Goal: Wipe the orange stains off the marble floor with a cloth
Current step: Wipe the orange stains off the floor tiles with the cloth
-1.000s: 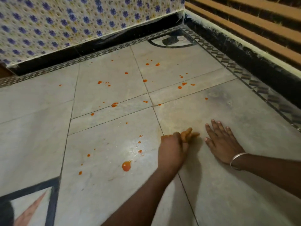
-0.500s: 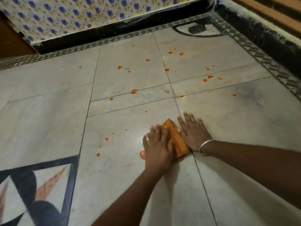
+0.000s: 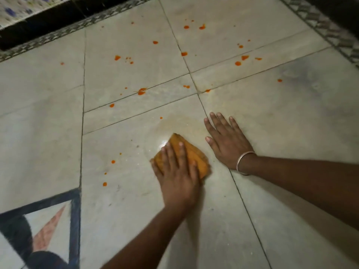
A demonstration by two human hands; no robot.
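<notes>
Marble floor point(image 3: 272, 123) — orange cloth point(image 3: 194, 152) under flat-fingered left hand point(image 3: 178, 175), right hand point(image 3: 227, 140) splayed beside.

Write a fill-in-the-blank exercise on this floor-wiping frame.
1. The left hand presses a folded orange cloth that lies to the ____ of the right hand.
2. The right hand rests flat on the pale marble floor, holding ____.
3. A thin silver bangle circles the ____ wrist.
4. The small splattered stains are ____ in colour.
Missing words: left; nothing; right; orange.
</notes>
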